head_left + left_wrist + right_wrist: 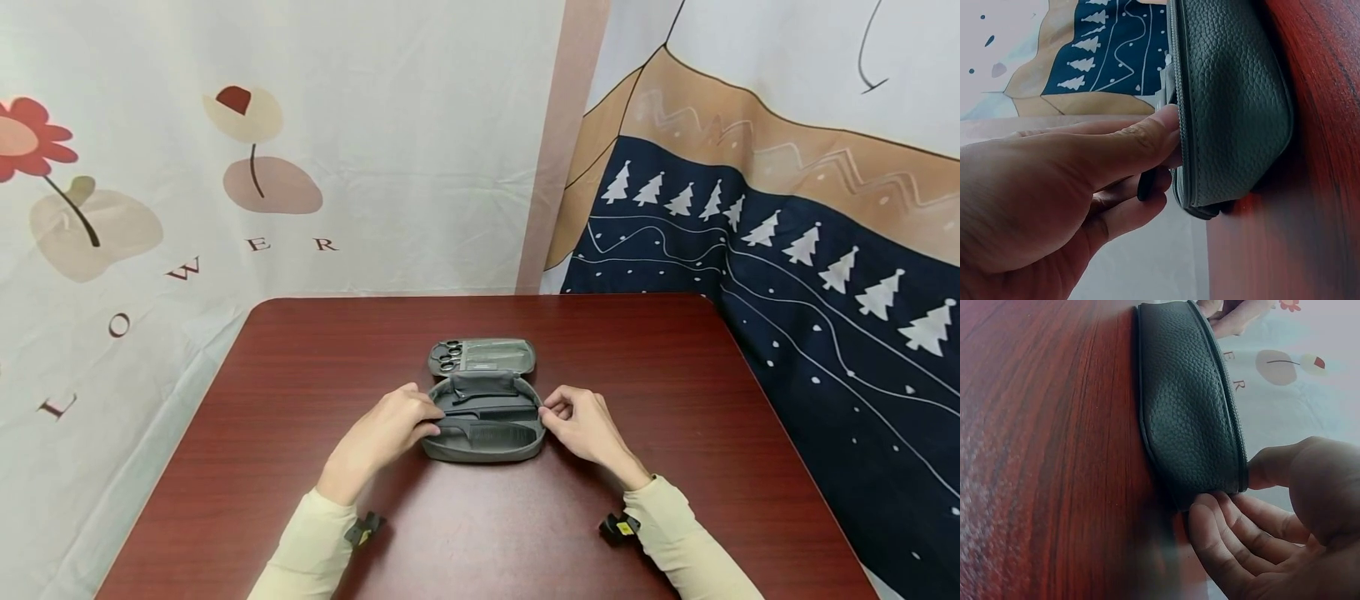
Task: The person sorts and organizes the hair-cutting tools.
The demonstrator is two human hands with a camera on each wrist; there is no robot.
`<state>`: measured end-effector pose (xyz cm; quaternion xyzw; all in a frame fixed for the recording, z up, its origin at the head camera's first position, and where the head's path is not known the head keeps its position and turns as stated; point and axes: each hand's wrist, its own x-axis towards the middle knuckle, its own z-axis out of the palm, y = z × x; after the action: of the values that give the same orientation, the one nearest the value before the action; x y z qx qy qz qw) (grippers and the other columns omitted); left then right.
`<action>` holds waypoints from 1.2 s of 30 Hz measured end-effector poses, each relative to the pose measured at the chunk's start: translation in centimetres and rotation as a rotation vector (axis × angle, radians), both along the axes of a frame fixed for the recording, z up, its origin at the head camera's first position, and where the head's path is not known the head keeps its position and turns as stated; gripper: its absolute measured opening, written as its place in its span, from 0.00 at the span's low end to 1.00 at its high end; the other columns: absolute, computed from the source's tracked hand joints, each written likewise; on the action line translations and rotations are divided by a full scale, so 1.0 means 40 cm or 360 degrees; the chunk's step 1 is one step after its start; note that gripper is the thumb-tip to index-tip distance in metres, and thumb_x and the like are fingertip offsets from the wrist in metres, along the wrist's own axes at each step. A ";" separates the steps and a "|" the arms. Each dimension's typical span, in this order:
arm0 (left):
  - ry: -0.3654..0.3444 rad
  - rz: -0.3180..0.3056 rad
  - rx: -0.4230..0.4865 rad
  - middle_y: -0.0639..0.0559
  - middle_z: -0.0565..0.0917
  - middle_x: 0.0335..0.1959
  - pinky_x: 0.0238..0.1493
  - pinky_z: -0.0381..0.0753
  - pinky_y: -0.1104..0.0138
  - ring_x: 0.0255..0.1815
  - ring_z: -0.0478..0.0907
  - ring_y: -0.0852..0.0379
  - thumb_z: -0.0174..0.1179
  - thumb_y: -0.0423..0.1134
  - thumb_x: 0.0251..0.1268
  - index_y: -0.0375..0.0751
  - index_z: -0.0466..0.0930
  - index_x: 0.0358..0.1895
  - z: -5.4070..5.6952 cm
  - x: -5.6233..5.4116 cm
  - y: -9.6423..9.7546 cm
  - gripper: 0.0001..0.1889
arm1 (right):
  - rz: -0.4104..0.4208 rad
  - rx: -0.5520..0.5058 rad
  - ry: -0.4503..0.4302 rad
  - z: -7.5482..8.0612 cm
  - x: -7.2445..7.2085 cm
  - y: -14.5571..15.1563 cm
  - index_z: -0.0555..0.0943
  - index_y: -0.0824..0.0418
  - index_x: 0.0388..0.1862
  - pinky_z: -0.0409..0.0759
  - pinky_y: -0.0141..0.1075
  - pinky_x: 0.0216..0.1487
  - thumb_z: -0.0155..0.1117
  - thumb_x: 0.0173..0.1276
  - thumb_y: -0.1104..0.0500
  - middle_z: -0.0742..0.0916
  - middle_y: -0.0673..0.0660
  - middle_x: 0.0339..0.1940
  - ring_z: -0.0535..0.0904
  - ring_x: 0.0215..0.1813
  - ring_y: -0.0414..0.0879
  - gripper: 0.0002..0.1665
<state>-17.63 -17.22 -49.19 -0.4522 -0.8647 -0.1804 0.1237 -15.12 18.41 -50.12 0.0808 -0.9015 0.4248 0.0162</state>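
Note:
A grey-green leather-look zip case lies unzipped on the table, its lid folded back. In its base lies a dark comb, with another slim dark tool behind it. My left hand is at the left end, thumb and fingers pinching a slim dark handle, seemingly the comb's, over the zipped rim. At the right end, my right hand holds the case wall, thumb at the rim and curled fingers against the outside.
Several scissor handles show in the lid's pocket, next to a clear panel. A reddish-brown table carries the case near its middle. Patterned curtains hang behind the table's far edge.

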 end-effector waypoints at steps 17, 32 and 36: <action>-0.0135 0.0202 -0.0326 0.59 0.92 0.29 0.41 0.85 0.61 0.34 0.81 0.55 0.83 0.35 0.61 0.46 0.93 0.33 0.083 0.033 0.061 0.06 | 0.0029 0.0033 0.0048 -0.009 -0.004 0.002 0.91 0.55 0.37 0.82 0.27 0.38 0.75 0.72 0.60 0.92 0.48 0.30 0.85 0.32 0.33 0.02; -0.0274 0.0324 -0.0406 0.59 0.87 0.24 0.37 0.88 0.56 0.32 0.87 0.51 0.84 0.37 0.61 0.50 0.90 0.25 0.099 0.036 0.084 0.11 | 0.0049 0.0041 0.0078 -0.014 -0.006 0.005 0.90 0.56 0.37 0.83 0.27 0.38 0.75 0.73 0.59 0.92 0.48 0.30 0.85 0.32 0.33 0.03; -0.0318 0.0369 -0.0429 0.56 0.88 0.25 0.37 0.89 0.54 0.34 0.88 0.49 0.83 0.36 0.62 0.50 0.91 0.26 0.107 0.037 0.094 0.10 | 0.0048 0.0039 0.0079 -0.014 -0.006 0.005 0.90 0.56 0.37 0.83 0.27 0.38 0.75 0.73 0.59 0.92 0.48 0.30 0.85 0.32 0.33 0.03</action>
<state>-16.13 -13.45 -44.91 -0.3420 -0.9352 -0.0915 -0.0046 -15.36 18.62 -50.70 0.1051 -0.9046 0.4118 0.0313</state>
